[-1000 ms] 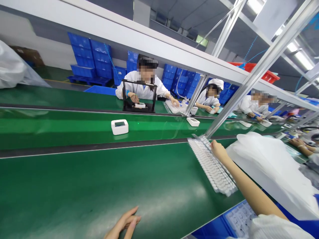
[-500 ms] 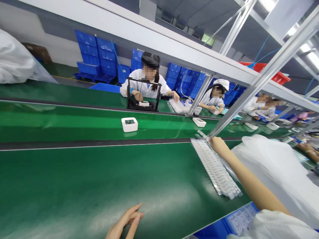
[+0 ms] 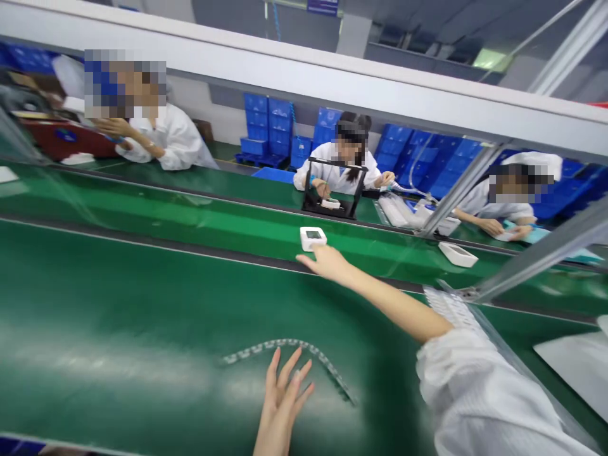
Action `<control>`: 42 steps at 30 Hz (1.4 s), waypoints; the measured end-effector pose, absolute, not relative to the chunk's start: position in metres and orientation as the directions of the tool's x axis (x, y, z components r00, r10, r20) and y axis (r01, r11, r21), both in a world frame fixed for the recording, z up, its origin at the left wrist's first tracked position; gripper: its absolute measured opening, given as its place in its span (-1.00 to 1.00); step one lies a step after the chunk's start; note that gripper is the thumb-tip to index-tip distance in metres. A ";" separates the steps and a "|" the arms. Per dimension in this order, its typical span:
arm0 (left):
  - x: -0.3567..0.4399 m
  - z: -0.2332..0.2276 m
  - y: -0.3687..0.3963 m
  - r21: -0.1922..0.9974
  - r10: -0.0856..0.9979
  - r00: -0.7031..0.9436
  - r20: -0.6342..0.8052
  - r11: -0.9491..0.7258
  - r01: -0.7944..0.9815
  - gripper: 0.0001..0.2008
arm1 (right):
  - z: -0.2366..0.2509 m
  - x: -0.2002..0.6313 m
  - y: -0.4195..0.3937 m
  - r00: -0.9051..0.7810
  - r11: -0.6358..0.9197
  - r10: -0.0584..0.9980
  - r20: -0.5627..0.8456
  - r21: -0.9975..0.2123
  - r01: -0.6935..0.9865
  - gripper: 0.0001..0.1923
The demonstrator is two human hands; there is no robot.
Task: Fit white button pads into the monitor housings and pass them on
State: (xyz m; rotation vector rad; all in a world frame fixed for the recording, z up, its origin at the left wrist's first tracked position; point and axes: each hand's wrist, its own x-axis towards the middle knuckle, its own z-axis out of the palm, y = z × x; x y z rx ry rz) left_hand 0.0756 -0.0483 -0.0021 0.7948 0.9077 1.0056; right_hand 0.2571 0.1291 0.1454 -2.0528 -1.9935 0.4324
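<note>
A person in a white sleeve stretches the right hand (image 3: 325,261) far across a green conveyor belt (image 3: 118,304) toward a small white box with a screen (image 3: 313,238), which sits on the far lane of the belt, a little right of centre. The fingers are extended and slightly spread, the fingertips just short of the box or barely meeting its near edge — the blur makes it hard to tell which — and nothing is gripped. The left hand (image 3: 282,405) hovers low at the near edge with its fingers open and fanned, just beside a curved strip of small parts (image 3: 289,354) that lies loose on the belt. Judging by this, the reach is nearly finished but the box is not yet taken: it still rests flat on the belt, and grasping and bringing it near remain. The box lies with its screen facing up; its long axis runs roughly left to right, along the belt, tilted a little. To the right, a clear tray of small white pieces (image 3: 451,307) lies by a slanted metal post (image 3: 536,256), and another white box (image 3: 458,254) sits farther right. On the far side, three other people in white coats work at their own places — one behind a black frame stand (image 3: 335,190) — with stacked blue crates (image 3: 270,123) behind them.
</note>
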 end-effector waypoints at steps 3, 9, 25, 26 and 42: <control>0.062 0.003 -0.048 0.940 0.963 0.181 -0.200 0.241 -0.242 -0.29 | 0.139 0.269 0.205 0.246 -0.260 0.965 -0.090 -0.224 0.939 -0.16; 0.053 0.025 -0.047 0.973 0.974 -0.016 -0.225 0.224 -0.050 -0.20 | 0.134 0.280 0.266 0.309 -0.330 0.922 -0.231 -0.053 0.943 -0.21; -0.023 0.027 -0.019 0.586 0.879 0.429 0.209 -0.464 0.664 -0.30 | 0.105 0.245 0.141 -0.895 0.925 0.379 -0.236 0.137 0.355 -0.03; -0.026 0.025 -0.029 0.590 0.844 0.498 0.199 -0.509 0.627 -0.26 | 0.104 0.244 0.139 -0.907 0.935 0.346 -0.239 0.166 0.313 -0.08; -0.059 0.010 -0.093 0.321 0.760 0.503 0.412 -0.637 0.701 -0.68 | 0.090 0.227 0.070 -0.867 0.866 0.497 -0.027 0.082 0.493 -0.30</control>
